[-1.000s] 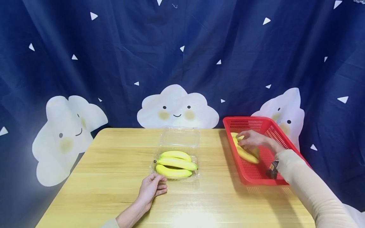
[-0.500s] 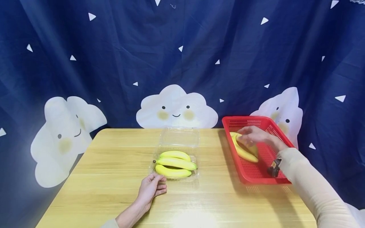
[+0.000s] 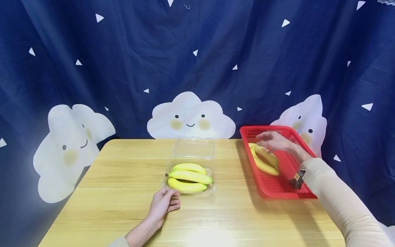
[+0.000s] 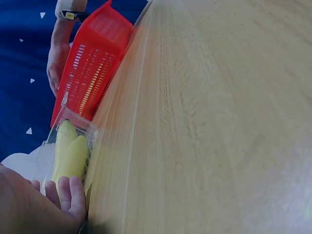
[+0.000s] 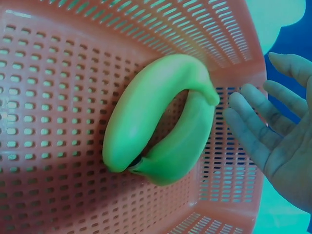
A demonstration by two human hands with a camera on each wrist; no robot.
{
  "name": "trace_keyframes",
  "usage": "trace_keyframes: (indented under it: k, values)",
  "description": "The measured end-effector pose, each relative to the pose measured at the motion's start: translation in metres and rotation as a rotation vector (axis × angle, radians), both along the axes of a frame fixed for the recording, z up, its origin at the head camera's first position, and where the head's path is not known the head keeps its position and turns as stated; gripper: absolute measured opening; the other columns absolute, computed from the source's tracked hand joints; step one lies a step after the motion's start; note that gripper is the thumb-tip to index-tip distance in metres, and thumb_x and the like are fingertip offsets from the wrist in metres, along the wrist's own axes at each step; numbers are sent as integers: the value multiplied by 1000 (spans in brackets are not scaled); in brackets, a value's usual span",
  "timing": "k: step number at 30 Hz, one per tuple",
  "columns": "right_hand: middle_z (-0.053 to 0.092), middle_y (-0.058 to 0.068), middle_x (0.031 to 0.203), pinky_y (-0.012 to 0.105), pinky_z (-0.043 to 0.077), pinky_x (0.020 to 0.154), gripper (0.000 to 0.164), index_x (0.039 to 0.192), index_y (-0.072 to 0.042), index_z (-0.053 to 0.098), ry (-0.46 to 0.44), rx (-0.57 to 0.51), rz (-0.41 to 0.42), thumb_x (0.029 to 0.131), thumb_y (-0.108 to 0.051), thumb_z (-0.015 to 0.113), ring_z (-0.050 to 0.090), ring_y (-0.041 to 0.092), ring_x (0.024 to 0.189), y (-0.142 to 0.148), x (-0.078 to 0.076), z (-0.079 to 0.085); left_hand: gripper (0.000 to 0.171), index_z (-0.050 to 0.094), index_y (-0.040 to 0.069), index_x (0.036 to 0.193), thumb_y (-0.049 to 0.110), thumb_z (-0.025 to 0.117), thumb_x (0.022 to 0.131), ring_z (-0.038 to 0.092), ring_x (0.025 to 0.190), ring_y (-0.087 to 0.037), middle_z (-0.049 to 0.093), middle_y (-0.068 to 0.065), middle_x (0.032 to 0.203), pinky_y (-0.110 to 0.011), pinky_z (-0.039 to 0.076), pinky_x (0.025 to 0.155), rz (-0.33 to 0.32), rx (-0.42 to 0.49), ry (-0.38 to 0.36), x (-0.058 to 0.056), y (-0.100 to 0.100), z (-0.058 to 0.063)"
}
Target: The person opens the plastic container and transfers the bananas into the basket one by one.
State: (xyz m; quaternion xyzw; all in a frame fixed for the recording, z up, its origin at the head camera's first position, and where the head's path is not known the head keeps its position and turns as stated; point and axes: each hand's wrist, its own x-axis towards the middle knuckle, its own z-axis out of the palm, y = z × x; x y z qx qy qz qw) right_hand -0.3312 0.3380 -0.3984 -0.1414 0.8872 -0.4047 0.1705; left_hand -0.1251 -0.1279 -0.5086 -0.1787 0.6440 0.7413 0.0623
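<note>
Three yellow bananas (image 3: pixel 190 177) lie side by side in a clear plastic clamshell box (image 3: pixel 194 149), its lid folded back away from me. My left hand (image 3: pixel 164 204) pinches the box's near-left edge between thumb and forefinger, the other fingers loosely bent below. Over the far part of a red plastic basket (image 3: pixel 262 192), my right hand (image 3: pixel 273 141) has its fingers spread, with nothing in them. Two more bananas (image 5: pixel 146 114) rest on the basket floor beneath it. The right wrist view shows them tip to tip in a loop, just beside the fingertips.
A wooden table (image 3: pixel 123 171) carries both containers, the basket at its right side and the box mid-table. Behind hangs a dark blue curtain (image 3: pixel 129 68) with white clouds. The basket's raised rim surrounds the two bananas.
My right hand has lifted off the bananas in the basket and moved slightly back, its fingers spreading. The left hand and the box have stayed put.
</note>
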Motion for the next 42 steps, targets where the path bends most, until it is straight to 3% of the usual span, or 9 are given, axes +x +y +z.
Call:
trace_keyframes:
  k: [6, 10, 18, 22, 26, 30, 37, 42]
  values:
    - [72, 19, 110, 46, 70, 83, 54, 146, 6, 52, 31, -2, -10, 102, -20, 67, 72, 29, 90, -5, -1, 9, 15, 69, 2, 100, 13, 59, 101, 71, 70, -11, 75, -1, 92, -26, 68, 68, -23, 13, 4, 1, -2, 0]
    - [72, 12, 108, 45, 70, 83, 54, 146, 4, 53, 31, -13, -13, 102, -22, 68, 72, 31, 93, -12, 1, 16, 14, 68, 2, 99, 12, 59, 101, 71, 70, -12, 75, -2, 91, -26, 68, 68, -14, 11, 2, 0, -1, -1]
    - [71, 19, 115, 40, 70, 80, 55, 148, 4, 52, 72, -46, -31, 102, -21, 69, 72, 18, 86, -25, 3, 23, 14, 68, 1, 100, 12, 59, 101, 71, 70, -12, 75, -2, 92, -26, 67, 68, -19, 13, 9, 1, -1, 0]
    - [72, 7, 106, 38, 70, 78, 54, 148, 3, 52, 90, -82, -43, 102, -20, 69, 72, 13, 83, -29, 3, 24, 15, 68, 2, 101, 13, 59, 101, 71, 70, -11, 75, -1, 92, -26, 68, 69, -27, 16, 9, 1, -1, 1]
    - [72, 1, 102, 36, 70, 77, 53, 147, 3, 52, 86, -117, -44, 102, -19, 69, 73, 16, 84, -32, 3, 26, 15, 68, 1, 101, 13, 59, 101, 71, 70, -11, 75, -1, 91, -26, 67, 68, -23, 16, 10, 0, -1, 0]
    - [72, 0, 100, 37, 70, 77, 52, 146, 4, 53, 85, -164, -45, 101, -16, 69, 74, 20, 84, -36, 3, 27, 15, 68, 1, 101, 13, 59, 102, 71, 70, -11, 74, -1, 90, -26, 67, 68, -28, 17, 9, 0, -1, 0]
    - [74, 18, 113, 33, 70, 77, 50, 146, 6, 52, 97, -216, -25, 102, -13, 67, 75, 22, 85, -48, 7, 25, 16, 68, 1, 102, 13, 58, 102, 71, 71, -11, 74, -1, 92, -26, 67, 69, -33, 16, 5, 1, -1, 0]
    - [78, 6, 106, 33, 70, 76, 49, 146, 7, 52, 94, -272, 2, 102, -11, 66, 75, 22, 84, -64, 9, 25, 15, 67, 2, 101, 13, 58, 102, 71, 71, -11, 74, -1, 90, -25, 67, 69, -30, 15, 3, 1, -2, 0]
